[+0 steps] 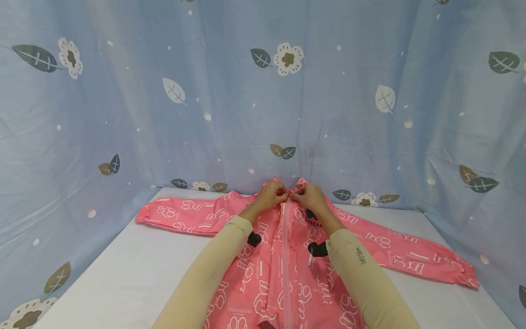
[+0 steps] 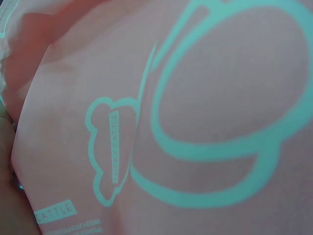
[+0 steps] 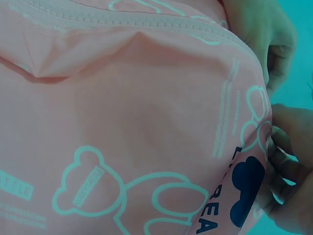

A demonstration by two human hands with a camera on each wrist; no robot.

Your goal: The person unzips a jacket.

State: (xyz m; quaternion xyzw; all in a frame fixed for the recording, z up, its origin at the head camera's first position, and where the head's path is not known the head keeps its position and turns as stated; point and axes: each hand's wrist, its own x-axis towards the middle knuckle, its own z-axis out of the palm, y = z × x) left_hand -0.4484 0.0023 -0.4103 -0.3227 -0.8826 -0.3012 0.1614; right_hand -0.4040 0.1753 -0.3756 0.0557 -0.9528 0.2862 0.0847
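A pink jacket (image 1: 246,297) with white bear outlines lies front up, its sleeves spread to both sides. Down its middle runs a closed zipper (image 1: 286,256). At the collar, my left hand (image 1: 269,197) pinches the top of the jacket front beside the zipper. Close by, my right hand (image 1: 311,199) pinches the other side, fingertips nearly meeting the left ones. In the right wrist view, fabric bulges before the right hand (image 3: 293,161), with the zipper teeth (image 3: 146,20) along the top. Fabric fills most of the left wrist view; the zipper pull is hidden by the fingers.
The jacket rests on a white table (image 1: 123,274). Behind and at both sides hangs a blue curtain (image 1: 230,114) with leaf and flower prints, close to the table's back edge. Sleeve cuffs (image 1: 468,274) reach near the right edge.
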